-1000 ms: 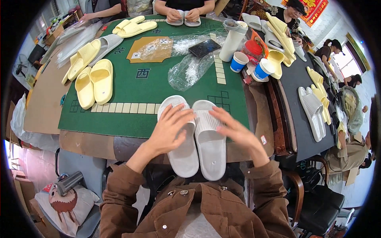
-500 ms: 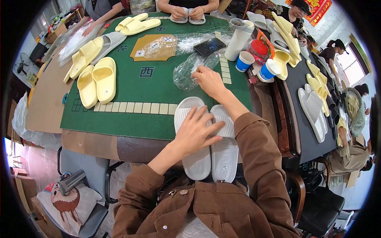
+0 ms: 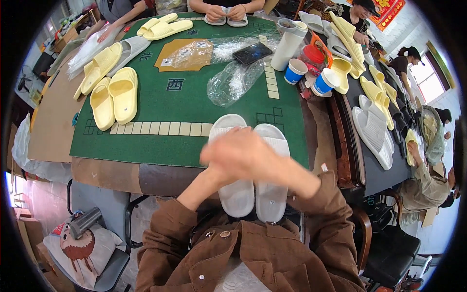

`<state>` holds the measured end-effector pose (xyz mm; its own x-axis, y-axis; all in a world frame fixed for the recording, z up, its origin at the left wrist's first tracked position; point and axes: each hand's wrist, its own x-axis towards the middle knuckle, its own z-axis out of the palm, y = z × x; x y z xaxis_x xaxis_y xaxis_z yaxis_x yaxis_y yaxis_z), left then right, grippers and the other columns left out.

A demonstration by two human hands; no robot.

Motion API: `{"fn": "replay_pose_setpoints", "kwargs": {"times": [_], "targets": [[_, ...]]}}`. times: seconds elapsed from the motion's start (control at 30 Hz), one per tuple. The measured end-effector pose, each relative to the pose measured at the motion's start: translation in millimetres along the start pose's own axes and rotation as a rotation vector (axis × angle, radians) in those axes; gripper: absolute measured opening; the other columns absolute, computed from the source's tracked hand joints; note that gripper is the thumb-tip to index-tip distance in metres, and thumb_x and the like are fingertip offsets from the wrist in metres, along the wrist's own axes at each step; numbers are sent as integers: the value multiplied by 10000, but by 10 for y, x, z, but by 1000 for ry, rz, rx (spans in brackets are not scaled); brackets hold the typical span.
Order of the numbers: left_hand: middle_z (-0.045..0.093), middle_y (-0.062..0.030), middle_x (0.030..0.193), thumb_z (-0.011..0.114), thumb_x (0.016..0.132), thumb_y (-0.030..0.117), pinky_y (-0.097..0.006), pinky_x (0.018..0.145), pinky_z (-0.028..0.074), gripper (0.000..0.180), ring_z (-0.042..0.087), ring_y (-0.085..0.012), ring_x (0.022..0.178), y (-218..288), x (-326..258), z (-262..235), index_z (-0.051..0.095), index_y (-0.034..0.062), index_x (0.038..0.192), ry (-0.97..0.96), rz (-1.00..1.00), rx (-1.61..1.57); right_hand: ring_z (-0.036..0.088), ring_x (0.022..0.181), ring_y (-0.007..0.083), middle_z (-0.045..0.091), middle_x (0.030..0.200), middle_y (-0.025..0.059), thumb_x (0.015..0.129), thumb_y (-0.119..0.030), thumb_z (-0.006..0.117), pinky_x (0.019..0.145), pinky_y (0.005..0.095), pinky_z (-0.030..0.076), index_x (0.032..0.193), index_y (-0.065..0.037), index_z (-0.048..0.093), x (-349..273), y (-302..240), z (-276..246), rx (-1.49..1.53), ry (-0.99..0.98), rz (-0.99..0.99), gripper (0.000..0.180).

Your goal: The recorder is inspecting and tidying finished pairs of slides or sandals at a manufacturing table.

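A pair of light grey slippers lies side by side in front of me, partly over the table's near edge: the left slipper [image 3: 237, 200] and the right slipper [image 3: 272, 190]. Above their straps my two hands cross and meet. My right hand [image 3: 250, 153] is smeared by motion and lies over my left hand [image 3: 220, 170], hiding most of its fingers. Whether either hand holds something small cannot be made out. Beyond the slippers, a clear plastic bag [image 3: 236, 83] with small white pieces in it rests on the green mat [image 3: 160, 102].
Yellow slippers [image 3: 123, 95] stand at the left. At the right are a white bottle [image 3: 288, 51], paper cups [image 3: 295, 72] and a black phone [image 3: 252, 53]. More slippers [image 3: 372, 129] lie on a dark side table. Co-workers' hands [image 3: 226, 12] work at the far edge.
My right hand has come back from the plastic bag to my left hand over the slippers. My left hand's fingers, spread on the strap before, are now mostly covered.
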<state>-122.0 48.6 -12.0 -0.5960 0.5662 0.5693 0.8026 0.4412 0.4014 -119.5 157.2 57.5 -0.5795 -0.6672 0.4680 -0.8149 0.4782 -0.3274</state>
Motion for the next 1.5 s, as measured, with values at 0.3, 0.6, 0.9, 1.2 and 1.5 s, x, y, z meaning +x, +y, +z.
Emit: {"fn": "replay_pose_setpoints", "kwargs": {"times": [0.3, 0.6, 0.9, 1.2, 1.5], "targets": [[655, -134, 1099, 494, 943, 184, -379, 915, 461, 416, 599, -229, 1041, 554, -142, -660, 499, 4, 1318, -10, -447, -1140, 633, 636, 226, 646, 779, 90, 757, 1, 697, 523, 307, 510, 936, -30, 642, -521, -601, -597, 515, 256, -199, 190], [641, -56, 884, 396, 1015, 270, -292, 799, 493, 451, 613, -144, 822, 467, -132, -792, 427, -29, 1352, 260, -763, -1593, 611, 647, 250, 614, 780, 85, 794, 63, 617, 583, 330, 494, 1004, -33, 637, -872, -840, -779, 867, 66, -7, 233], [604, -48, 823, 392, 1020, 177, -208, 650, 450, 506, 516, -66, 686, 466, -244, -977, 220, 1, 1462, 534, -776, -1036, 560, 553, 136, 642, 808, 153, 925, 43, 482, 512, 229, 448, 1040, -12, 436, -1436, -875, -1160, 1307, 421, 649, 136], [595, -155, 784, 446, 954, 52, -393, 662, 498, 129, 609, -390, 751, 963, -554, -598, 440, 19, 1079, -32, -564, -254, 572, 637, 71, 659, 878, 68, 941, -32, 521, 520, 187, 428, 1025, 3, 595, -1547, -589, -724, 1067, 271, 1029, 117], [548, -250, 1114, 583, 898, 149, -433, 878, 439, 387, 541, -405, 1035, 867, -401, -368, 446, -64, 1190, 1, -366, -141, 575, 1066, 330, 610, 1084, 189, 940, -96, 519, 894, 359, 449, 1165, 75, 539, -1432, -402, -342, 197, 187, 662, 284]]}}
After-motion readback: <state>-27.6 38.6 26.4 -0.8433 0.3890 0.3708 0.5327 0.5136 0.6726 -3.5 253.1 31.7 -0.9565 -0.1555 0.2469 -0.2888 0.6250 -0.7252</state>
